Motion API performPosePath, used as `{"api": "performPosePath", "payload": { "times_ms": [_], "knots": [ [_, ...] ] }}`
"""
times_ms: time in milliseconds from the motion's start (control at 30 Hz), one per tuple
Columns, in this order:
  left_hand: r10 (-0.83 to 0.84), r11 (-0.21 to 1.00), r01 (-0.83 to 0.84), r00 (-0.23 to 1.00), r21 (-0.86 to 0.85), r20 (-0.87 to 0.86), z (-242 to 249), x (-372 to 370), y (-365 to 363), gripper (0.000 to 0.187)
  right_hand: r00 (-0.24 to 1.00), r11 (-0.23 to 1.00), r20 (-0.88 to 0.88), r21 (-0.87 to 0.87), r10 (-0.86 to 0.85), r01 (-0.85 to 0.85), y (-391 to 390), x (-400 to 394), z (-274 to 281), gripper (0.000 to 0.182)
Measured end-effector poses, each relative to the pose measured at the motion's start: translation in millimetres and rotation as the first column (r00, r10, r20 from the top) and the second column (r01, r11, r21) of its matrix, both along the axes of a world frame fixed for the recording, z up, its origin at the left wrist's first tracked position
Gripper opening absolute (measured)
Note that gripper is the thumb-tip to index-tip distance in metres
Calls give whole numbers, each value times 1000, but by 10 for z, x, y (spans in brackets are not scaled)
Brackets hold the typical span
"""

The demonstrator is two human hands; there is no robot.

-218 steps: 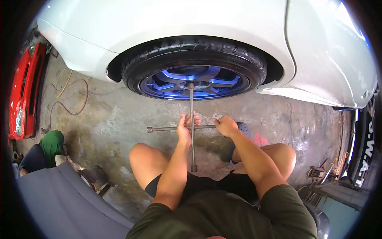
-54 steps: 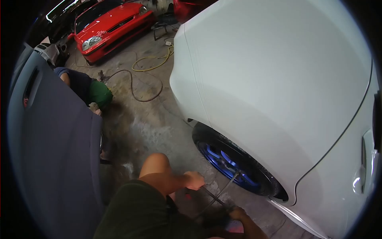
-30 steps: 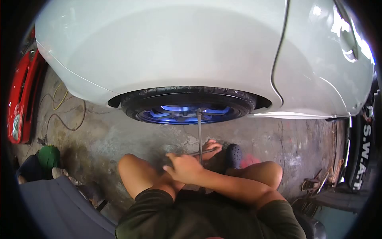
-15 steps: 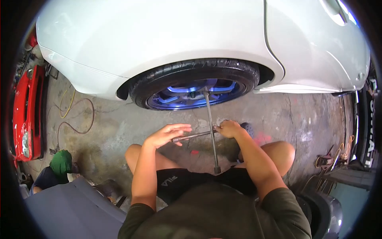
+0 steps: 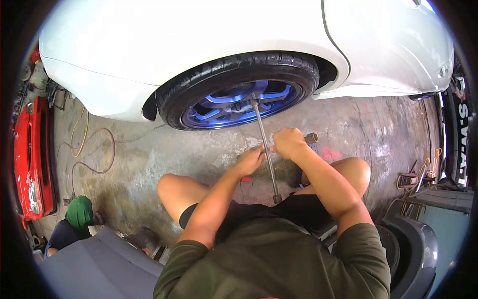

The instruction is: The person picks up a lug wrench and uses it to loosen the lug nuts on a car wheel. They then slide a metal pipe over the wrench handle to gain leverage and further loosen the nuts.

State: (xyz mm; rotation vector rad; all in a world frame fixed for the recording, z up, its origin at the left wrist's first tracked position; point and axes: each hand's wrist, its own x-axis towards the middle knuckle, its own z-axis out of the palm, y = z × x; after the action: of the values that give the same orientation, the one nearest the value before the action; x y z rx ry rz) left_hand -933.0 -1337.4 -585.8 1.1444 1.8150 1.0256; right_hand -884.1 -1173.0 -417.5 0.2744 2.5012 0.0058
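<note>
A four-way lug wrench point(image 5: 260, 123) has one end at the blue wheel point(image 5: 271, 94), near a lug hole. Its long shaft slopes down toward my lap, ending in a socket. My right hand point(image 5: 290, 143) is closed around the cross arm to the right of the shaft, and a socket end sticks out beyond my fist. Close to the centre on the left, my left hand point(image 5: 251, 160) has its fingers curled on the cross arm. The black tyre point(image 5: 172, 102) sits under the white car's fender point(image 5: 189, 45).
A red bumper point(image 5: 32, 159) stands at far left, near a hose point(image 5: 113, 149) on the concrete floor. At lower left a person in a green cap point(image 5: 79, 214) is beside a grey panel point(image 5: 99, 264). Dark car parts point(image 5: 423, 244) lie at lower right.
My left hand went from open fingers by the left arm's end to a closed grip near the centre. The cross arm turned, its right socket now showing past my right hand.
</note>
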Motion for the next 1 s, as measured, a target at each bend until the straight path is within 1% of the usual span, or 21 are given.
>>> {"api": "performPosePath", "payload": {
  "times_ms": [33, 67, 133, 167, 233, 267, 333, 367, 400, 433, 500, 533, 600, 633, 667, 733, 767, 800, 833, 933, 1000],
  "knots": [
    [26, 997, -23, 998, 71, -50, -72, 49, -10, 37, 1000, 1000, -12, 9, 19, -19, -6, -15, -15, 33],
    [57, 989, -42, 993, 144, -101, -165, 56, 15, 37, 1000, 1000, 17, 19, 8, -8, -9, -49, -25, 36],
    [147, 966, -108, 977, 235, -157, -373, 81, 121, 31, 996, 999, 81, 31, -20, 18, -46, -87, -70, 44],
    [184, 953, -134, 968, 270, -172, -450, 172, 85, 28, 996, 999, 92, 50, -4, -1, -110, -60, -70, 42],
    [190, 934, -167, 981, 316, -46, -184, 259, 12, 26, 994, 994, 103, 99, 35, -45, -179, -68, 30, 40],
    [203, 914, -191, 979, 359, 5, -18, 172, 111, 25, 996, 995, 74, 88, 48, -54, -107, -127, 39, 38],
    [141, 978, -147, 989, 150, 48, 66, 77, 104, 19, 998, 998, 36, 36, 52, -53, -94, -67, -5, 34],
    [111, 993, -114, 991, 38, 81, 75, 79, 85, 19, 997, 996, 50, 58, 61, -64, -113, -38, 3, 32],
    [159, 979, -173, 978, 105, 133, 94, 93, 90, 15, 995, 994, 66, 76, 71, -76, -161, -26, 19, 29],
    [151, 978, -162, 984, 130, 96, 91, 80, 128, 17, 994, 991, 75, 98, 84, -91, -158, -50, 40, 26],
    [135, 975, -136, 991, 173, 19, 9, 69, 178, 22, 996, 999, 90, 29, 17, -19, -91, -106, 22, 21],
    [116, 988, -116, 993, 102, 5, -38, 92, 168, 20, 995, 1000, 100, -12, -26, 28, -99, -94, 0, 19],
    [73, 997, -74, 997, -27, -26, -196, 129, 248, 17, 975, 989, 186, 60, 123, -136, -296, -12, 46, 17],
    [153, 986, -146, 985, 80, -86, -464, 281, 298, 16, 975, 989, 175, 32, 135, -143, -341, 21, 132, 16],
    [229, 962, -204, 965, 183, -129, -929, 596, 239, 16, 975, 989, 165, 4, 147, -149, -388, 42, 244, 15],
    [318, 925, -331, 943, 185, 95, -567, 736, 85, 18, 986, 989, 109, -81, 129, -120, -212, 119, 320, 14],
    [309, 937, -315, 949, 152, 61, -336, 668, 53, 18, 990, 987, 75, -118, 117, -108, -141, 143, 330, 13],
    [306, 944, -307, 952, 120, 25, -195, 595, 40, 17, 993, 991, 48, -87, 109, -105, -164, 168, 301, 12],
    [309, 948, -308, 951, 81, -9, -95, 563, -12, 16, 995, 990, 15, -102, 100, -98, -182, 193, 298, 12],
    [235, 972, -236, 958, 13, -163, 115, 421, -97, 23, 995, 984, -61, -153, 83, -91, -145, 215, 398, 15],
    [242, 970, -233, 953, 72, -185, 223, 403, -143, 26, 996, 979, -76, -199, 37, -51, -97, 254, 493, 20]
  ]
}}
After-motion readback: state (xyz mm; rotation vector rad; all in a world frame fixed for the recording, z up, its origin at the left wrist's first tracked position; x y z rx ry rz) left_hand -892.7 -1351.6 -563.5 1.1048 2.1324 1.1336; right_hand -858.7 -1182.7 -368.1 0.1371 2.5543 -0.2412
